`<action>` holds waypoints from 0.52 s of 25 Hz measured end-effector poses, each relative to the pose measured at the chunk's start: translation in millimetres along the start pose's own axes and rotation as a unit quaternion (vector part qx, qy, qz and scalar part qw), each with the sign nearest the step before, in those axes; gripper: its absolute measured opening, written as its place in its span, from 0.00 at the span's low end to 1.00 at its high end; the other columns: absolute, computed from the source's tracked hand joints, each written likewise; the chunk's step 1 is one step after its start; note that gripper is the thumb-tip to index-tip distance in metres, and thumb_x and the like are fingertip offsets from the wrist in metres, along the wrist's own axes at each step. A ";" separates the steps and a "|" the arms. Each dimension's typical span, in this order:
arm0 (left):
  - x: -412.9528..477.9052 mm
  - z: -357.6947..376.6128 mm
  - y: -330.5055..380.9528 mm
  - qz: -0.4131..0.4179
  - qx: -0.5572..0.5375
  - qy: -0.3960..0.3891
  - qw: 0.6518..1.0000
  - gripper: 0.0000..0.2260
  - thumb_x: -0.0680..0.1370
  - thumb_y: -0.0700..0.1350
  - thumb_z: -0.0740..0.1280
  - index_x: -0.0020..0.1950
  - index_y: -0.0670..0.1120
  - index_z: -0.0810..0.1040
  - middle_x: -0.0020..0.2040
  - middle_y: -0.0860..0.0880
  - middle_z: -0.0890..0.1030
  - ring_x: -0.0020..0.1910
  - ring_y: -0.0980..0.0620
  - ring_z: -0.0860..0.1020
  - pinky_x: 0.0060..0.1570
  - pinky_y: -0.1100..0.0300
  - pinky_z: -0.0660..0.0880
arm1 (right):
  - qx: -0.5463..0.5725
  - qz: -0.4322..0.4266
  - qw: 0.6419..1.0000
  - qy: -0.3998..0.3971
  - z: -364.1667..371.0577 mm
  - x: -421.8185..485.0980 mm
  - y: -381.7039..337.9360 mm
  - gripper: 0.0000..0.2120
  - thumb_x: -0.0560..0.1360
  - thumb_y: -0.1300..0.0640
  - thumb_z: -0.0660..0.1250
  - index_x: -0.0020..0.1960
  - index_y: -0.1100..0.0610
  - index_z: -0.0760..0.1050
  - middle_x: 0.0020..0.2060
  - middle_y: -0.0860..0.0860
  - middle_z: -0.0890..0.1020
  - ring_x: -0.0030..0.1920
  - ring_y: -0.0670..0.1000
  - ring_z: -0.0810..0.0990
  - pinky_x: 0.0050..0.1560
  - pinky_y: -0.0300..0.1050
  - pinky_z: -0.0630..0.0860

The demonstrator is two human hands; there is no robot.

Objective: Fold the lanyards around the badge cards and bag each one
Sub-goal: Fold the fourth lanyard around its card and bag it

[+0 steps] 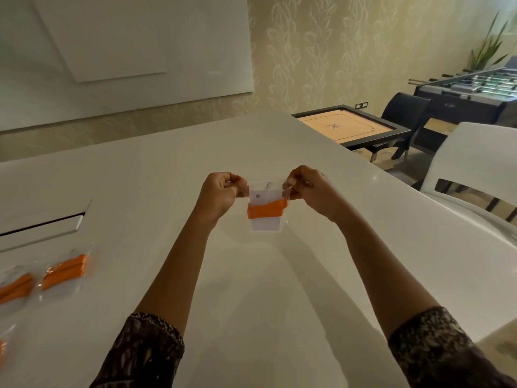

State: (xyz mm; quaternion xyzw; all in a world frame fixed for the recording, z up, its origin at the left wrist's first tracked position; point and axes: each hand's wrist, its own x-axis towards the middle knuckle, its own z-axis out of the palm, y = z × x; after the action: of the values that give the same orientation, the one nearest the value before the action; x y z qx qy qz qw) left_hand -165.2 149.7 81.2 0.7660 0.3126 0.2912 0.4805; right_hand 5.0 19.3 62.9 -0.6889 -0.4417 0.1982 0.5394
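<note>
Currently both hands hold one clear bag (267,204) off the table (279,275): left hand (221,194) pinches its top left corner, right hand (309,191) its top right. Card (264,197) with orange lanyard (267,210) wrapped round it sits inside, below the pinches. Step judged: closing the mouth. Advice: pull taut, press the seal along evenly, keep the wrap below it. Seal strip itself is indistinct. Further bagged sets (65,271), far left of the grip, are blurred and partly cut off.
</note>
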 end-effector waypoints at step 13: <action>-66.9 -106.8 -59.5 -0.145 -0.026 0.081 0.986 0.06 0.81 0.42 0.63 0.46 0.44 0.78 0.43 0.49 0.84 0.36 0.54 0.84 0.45 0.54 0.81 | 0.112 0.126 0.984 -0.054 143.7 -14.7 -33.6 0.08 0.80 0.64 0.57 0.47 0.63 0.73 0.37 0.56 0.79 0.36 0.54 0.80 0.36 0.49 0.81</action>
State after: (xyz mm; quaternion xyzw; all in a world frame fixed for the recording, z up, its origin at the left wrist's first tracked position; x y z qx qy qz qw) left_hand -299.2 178.5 56.2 0.6734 0.4506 0.2871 0.5109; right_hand -123.8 89.8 42.0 -0.6624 -0.3545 0.3502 0.5594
